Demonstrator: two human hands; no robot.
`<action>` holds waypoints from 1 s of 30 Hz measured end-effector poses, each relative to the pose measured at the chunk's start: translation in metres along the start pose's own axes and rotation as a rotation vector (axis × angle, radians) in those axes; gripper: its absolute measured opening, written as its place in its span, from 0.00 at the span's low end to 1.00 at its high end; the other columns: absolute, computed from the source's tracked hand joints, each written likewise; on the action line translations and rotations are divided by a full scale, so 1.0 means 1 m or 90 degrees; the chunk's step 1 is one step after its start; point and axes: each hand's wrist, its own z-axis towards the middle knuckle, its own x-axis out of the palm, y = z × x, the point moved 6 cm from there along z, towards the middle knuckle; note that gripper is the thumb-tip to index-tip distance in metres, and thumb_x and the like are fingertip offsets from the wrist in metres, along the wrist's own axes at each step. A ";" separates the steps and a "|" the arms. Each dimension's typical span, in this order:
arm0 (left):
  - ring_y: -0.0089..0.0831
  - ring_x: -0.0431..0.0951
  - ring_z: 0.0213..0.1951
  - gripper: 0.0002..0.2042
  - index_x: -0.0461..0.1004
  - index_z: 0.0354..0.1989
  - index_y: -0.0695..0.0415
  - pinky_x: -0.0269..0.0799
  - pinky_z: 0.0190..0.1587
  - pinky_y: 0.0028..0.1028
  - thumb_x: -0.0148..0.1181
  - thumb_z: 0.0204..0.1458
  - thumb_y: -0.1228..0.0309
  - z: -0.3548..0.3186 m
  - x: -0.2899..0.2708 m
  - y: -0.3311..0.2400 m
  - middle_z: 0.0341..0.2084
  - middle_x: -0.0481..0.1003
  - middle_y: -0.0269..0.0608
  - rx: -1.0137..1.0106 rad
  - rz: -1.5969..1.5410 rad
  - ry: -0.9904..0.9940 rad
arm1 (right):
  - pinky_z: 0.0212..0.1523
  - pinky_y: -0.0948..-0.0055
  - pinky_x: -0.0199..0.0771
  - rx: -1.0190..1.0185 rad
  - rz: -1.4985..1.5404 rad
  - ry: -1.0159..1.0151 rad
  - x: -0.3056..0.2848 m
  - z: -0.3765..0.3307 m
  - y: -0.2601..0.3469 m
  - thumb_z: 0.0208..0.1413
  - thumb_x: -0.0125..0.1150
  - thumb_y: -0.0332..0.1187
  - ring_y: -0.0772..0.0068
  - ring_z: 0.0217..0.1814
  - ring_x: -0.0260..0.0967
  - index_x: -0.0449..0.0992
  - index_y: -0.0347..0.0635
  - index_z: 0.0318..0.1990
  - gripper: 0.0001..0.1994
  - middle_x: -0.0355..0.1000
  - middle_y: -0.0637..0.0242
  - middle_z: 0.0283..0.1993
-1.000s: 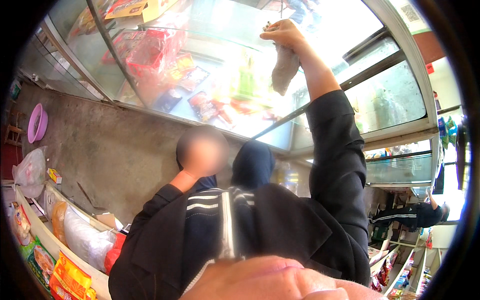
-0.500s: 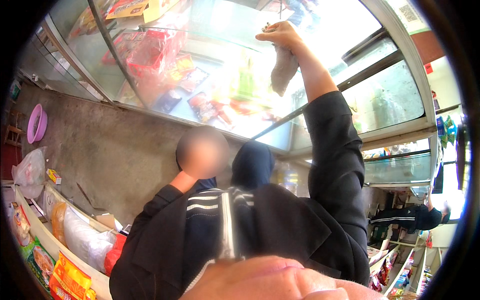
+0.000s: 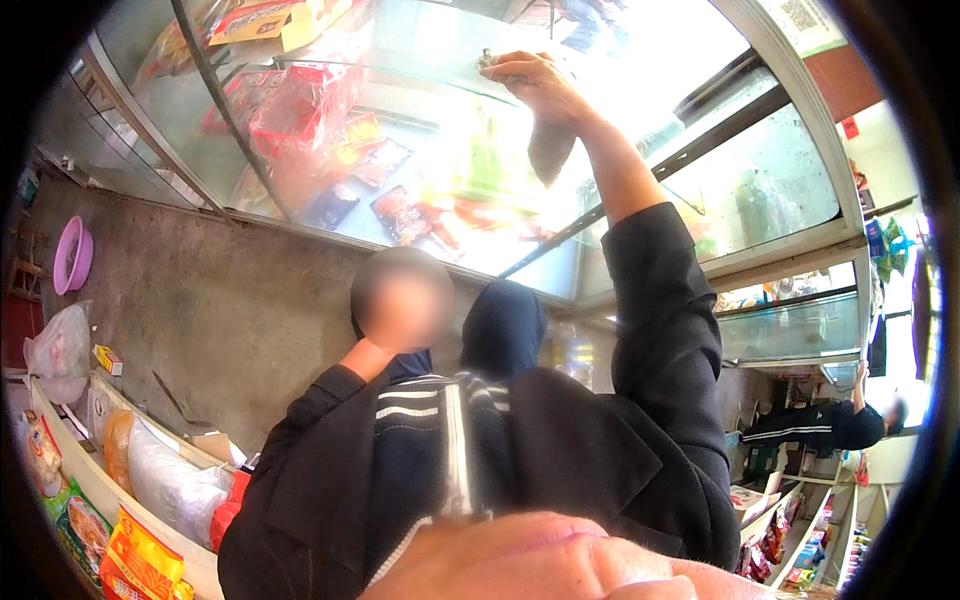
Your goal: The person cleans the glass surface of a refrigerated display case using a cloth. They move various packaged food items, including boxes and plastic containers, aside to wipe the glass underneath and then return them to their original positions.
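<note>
My right hand (image 3: 543, 88) is stretched out over the glass display counter (image 3: 440, 40). Its fingers close round a grey cloth (image 3: 551, 150); part of it bunches at the fingertips and the rest hangs below the palm. The hand looks to be on or just above the glass top; glare hides the contact. My left hand (image 3: 400, 310) is in front of my body by my knee, and a blur covers its fingers.
Red plastic-wrapped packs (image 3: 300, 120) and a yellow carton (image 3: 280, 22) show in or on the counter. A pink basin (image 3: 72, 255) is at the far left. Shelving with bagged goods (image 3: 145, 555) runs at lower left. Another person (image 3: 820, 428) stands at the right.
My right hand has moved a little to the left over the glass with the cloth in it. My left hand stays in about the same place.
</note>
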 end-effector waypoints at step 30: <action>0.33 0.73 0.38 0.03 0.75 0.26 0.53 0.65 0.45 0.35 0.58 0.41 0.75 0.012 0.001 -0.003 0.31 0.74 0.34 -0.009 0.027 0.074 | 0.61 0.53 0.60 0.105 -0.195 0.098 0.068 0.134 -0.046 0.56 0.44 0.36 0.59 0.62 0.62 0.74 0.59 0.53 0.19 0.65 0.69 0.62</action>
